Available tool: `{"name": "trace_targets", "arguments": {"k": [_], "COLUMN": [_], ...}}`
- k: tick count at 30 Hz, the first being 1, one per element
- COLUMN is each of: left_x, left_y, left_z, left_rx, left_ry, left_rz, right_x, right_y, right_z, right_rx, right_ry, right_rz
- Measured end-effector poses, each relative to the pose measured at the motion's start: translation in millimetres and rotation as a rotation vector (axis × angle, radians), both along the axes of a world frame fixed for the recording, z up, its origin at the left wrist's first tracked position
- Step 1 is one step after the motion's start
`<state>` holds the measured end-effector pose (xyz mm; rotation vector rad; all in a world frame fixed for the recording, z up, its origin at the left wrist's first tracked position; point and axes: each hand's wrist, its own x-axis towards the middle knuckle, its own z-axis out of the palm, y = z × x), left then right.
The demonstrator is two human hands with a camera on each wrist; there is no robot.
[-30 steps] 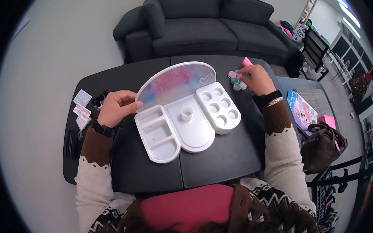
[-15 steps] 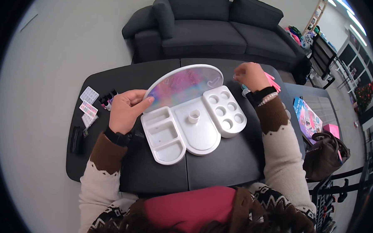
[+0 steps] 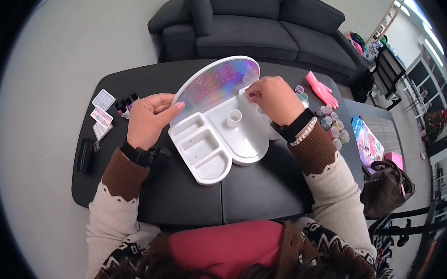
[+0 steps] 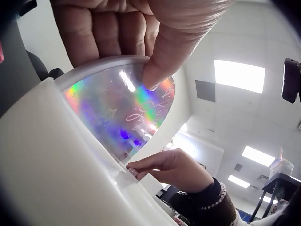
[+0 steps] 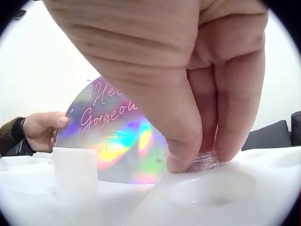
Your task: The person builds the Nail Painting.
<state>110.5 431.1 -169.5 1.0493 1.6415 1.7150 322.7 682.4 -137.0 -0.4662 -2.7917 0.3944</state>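
A white plastic organizer (image 3: 243, 145) has a curved iridescent back panel (image 3: 211, 84) lettered "Hello Gorgeous". My left hand (image 3: 149, 119) pinches the panel's left rim, thumb on the front and fingers behind. At the organizer's right section, my right hand (image 3: 277, 99) pinches a small clear jar (image 5: 204, 162) with pinkish contents. In the right wrist view the jar is at a far round hole (image 5: 211, 188), its lower part hidden by the rim. The right hand covers most of this section in the head view. A short white cylinder (image 3: 234, 118) stands on the middle section.
Several small glitter jars (image 3: 335, 132) and pink gloves (image 3: 323, 91) lie on the black table (image 3: 271, 191) to the right. Nail sheets (image 3: 102, 115), dark-capped bottles (image 3: 126, 105) and a black case (image 3: 85, 155) are at the left. A brown bag (image 3: 388, 189) sits beyond the table's right side.
My right hand has moved left from the loose jars to the organizer's right section, carrying a small jar. My left hand keeps its hold on the panel's rim.
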Motion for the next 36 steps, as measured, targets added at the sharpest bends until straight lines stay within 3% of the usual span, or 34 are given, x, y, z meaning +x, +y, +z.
{"name": "trace_targets", "arguments": {"k": [3,5,6,8,10,11,14,18,20,24,26,29,33,36], "left_x": [-1,2,6,4,5,5,5,2,2,-1,-2,-1,-4,-2], "left_y": [0,4,5,0,-2,-2,-2,-2,-1,-1,-1,-2,-1,-3], "left_z": [1,1,1,2,3,7,8,8,3,3,5,8,7,12], "left_rx": [0.006,0.023,0.028,0.031,0.018,-0.003,0.004,-0.011,0.007,0.008,0.014,-0.001,0.026,-0.012], "left_ry": [0.012,0.018,-0.011,-0.005,0.013,-0.013,0.006,0.018,0.039,0.037,0.037,0.039,0.036,0.036], "left_rz": [0.007,0.008,0.013,0.035,0.067,0.055,0.043,0.056,0.047,0.030,0.028,0.025,0.019,0.010], "right_x": [2,10,17,38,58,62,65,51,51,44,36,24,11,9], "right_y": [2,16,33,77,110,103,122,129,137,121,103,62,42,39], "right_z": [1,6,6,3,-8,-3,-15,-23,-32,-21,-9,20,14,12], "right_rx": [0.030,-0.115,-0.017,-0.002,0.169,0.121,0.032,0.072,0.158,-0.048,-0.274,-0.334,-0.120,-0.110], "right_ry": [-0.030,0.038,0.071,0.014,-0.126,-0.123,-0.103,-0.107,-0.099,0.052,0.288,0.147,0.069,0.037], "right_rz": [-0.048,0.033,0.012,-0.128,-0.416,-0.550,-0.595,-0.604,-0.512,-0.522,-0.324,-0.135,-0.159,-0.207]}}
